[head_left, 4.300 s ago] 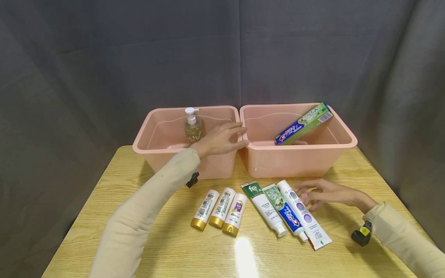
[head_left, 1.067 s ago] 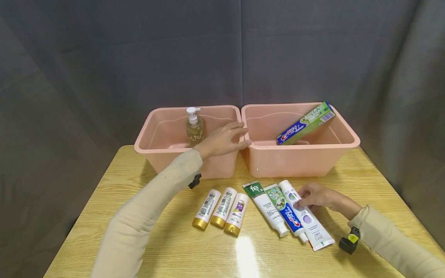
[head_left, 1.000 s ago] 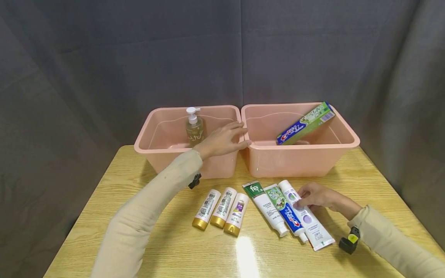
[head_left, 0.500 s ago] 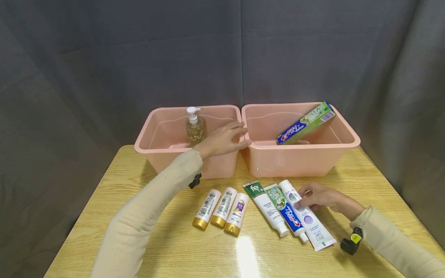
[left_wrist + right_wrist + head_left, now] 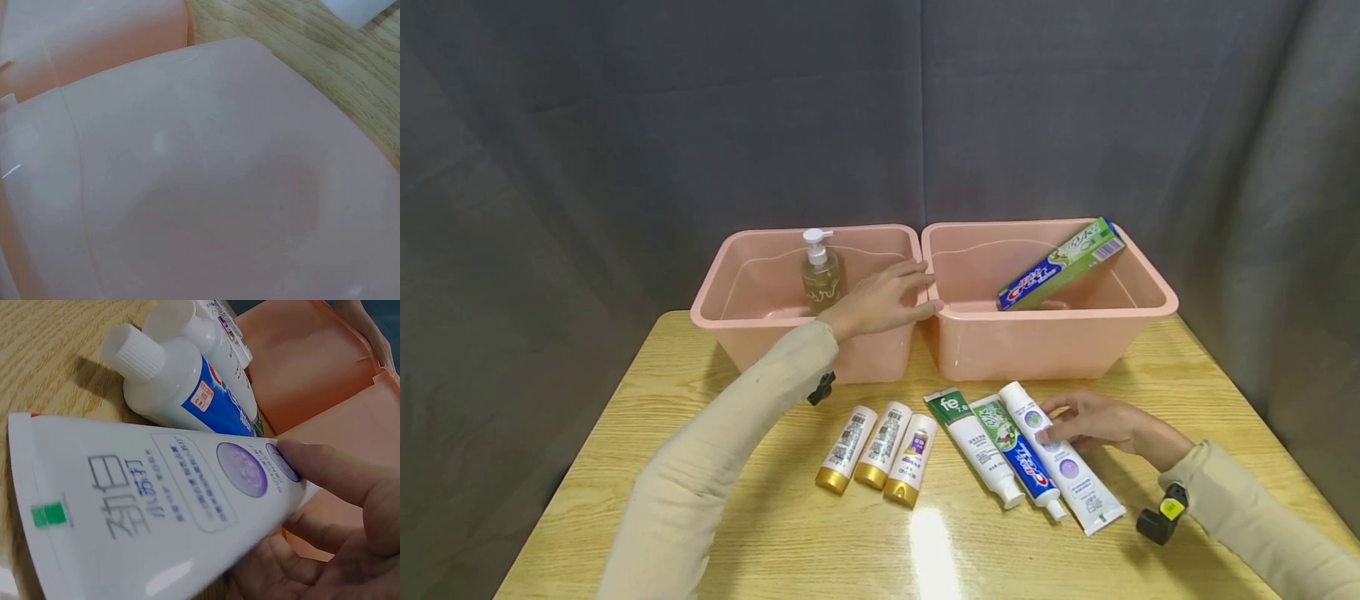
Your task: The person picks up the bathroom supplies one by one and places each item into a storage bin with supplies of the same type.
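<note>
My right hand [image 5: 1093,425] pinches a white toothpaste tube [image 5: 1078,487] with purple circles, thumb on its printed face and fingers at its side and underneath. In the right wrist view this tube [image 5: 181,494] fills the foreground, tilted close over the table. Beside it lie a blue-and-green toothpaste tube [image 5: 1022,458] and a white one with a green end [image 5: 977,450]. My left hand [image 5: 883,298] rests, fingers extended, over the touching rims of the left pink bin [image 5: 805,354] and the right pink bin [image 5: 1022,350]. The left wrist view shows pink bin wall [image 5: 206,156], no hand.
A pump bottle [image 5: 822,279] stands in the left bin. A toothpaste box [image 5: 1060,267] leans diagonally in the right bin, its end above the rim. Three small white tubes with gold caps [image 5: 876,454] lie left of the toothpaste on the wooden table [image 5: 775,533]. Dark curtain [image 5: 820,108] hangs behind.
My right hand has come from beside the white tube to pinching it. In the last half second the tube has risen and turned slightly. The left hand has stayed put.
</note>
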A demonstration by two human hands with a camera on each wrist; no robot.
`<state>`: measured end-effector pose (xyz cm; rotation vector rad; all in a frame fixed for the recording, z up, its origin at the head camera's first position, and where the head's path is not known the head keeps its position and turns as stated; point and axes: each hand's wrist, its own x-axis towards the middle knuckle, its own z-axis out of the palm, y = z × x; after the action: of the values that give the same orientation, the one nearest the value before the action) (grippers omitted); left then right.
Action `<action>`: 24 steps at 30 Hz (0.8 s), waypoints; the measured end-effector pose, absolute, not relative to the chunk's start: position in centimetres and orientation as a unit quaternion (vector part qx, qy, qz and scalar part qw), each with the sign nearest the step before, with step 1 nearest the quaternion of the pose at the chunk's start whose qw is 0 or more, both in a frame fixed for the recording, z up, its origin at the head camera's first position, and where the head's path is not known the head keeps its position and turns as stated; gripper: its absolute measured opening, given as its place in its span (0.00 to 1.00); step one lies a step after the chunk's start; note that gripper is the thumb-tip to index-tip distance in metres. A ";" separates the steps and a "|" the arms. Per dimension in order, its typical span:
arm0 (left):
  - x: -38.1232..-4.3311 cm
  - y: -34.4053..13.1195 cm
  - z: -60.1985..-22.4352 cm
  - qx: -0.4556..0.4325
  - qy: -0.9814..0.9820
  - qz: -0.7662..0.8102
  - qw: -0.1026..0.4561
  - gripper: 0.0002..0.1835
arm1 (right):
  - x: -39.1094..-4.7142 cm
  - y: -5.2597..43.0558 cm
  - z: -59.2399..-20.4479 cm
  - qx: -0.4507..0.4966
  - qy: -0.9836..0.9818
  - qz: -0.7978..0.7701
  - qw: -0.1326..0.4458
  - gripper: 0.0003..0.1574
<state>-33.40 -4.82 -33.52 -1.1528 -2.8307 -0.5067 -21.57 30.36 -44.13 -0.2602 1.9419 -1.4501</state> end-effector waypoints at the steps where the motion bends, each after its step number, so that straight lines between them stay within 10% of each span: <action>1: -33.4 -4.8 -33.5 -0.372 -0.914 -0.163 0.021 0.36 | -21.6 30.4 -44.1 -0.099 0.749 -0.557 0.345 0.30; 24: -33.3 -4.8 -33.4 -0.368 -0.918 -0.148 0.019 0.36 | -21.6 30.8 -41.5 -0.114 0.770 -0.537 0.325 0.29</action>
<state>-33.33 -4.77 -33.40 -1.1414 -2.8495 -0.4590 -21.65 30.78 -41.49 -0.2997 2.0192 -1.4066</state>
